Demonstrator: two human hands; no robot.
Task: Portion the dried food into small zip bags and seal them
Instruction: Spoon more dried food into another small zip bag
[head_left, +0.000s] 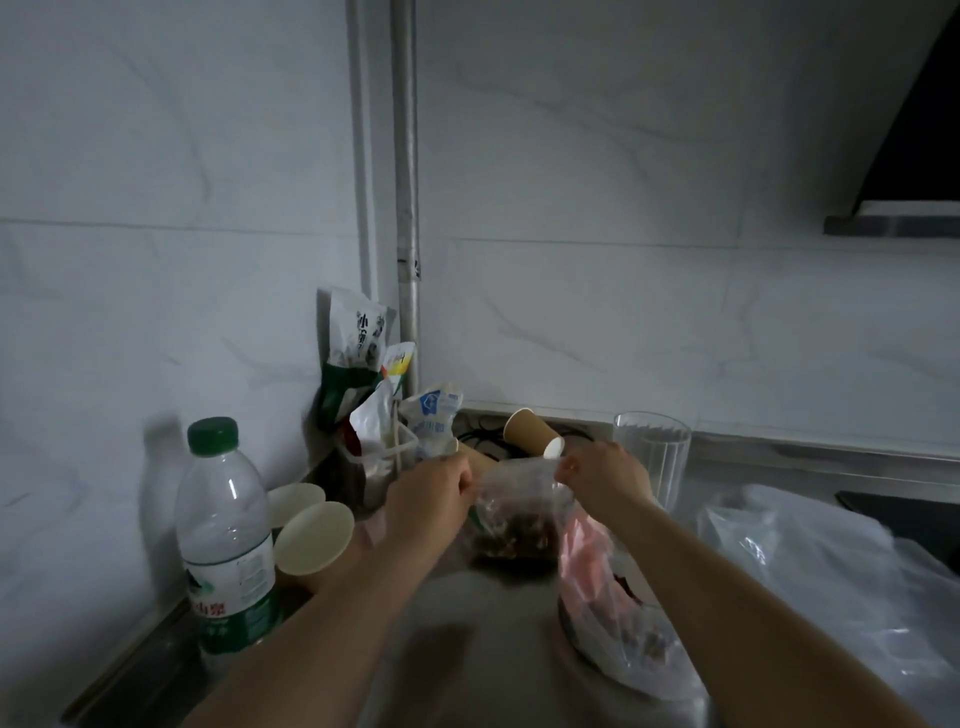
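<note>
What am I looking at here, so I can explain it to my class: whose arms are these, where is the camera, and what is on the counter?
There is no machine. A person wears a wide-angle camera on the head, so this single picture looks forward and down along their own arms.

The left hand and the right hand each pinch one top corner of a small clear zip bag with dark dried food in its bottom, held above the steel counter. Whether its strip is sealed cannot be told.

Left stands a water bottle beside two paper cups. Behind the bag, a brown paper cup lies on its side. A tall clear glass stands at right. Nearer the camera sits a larger plastic bag with more dark food.
</note>
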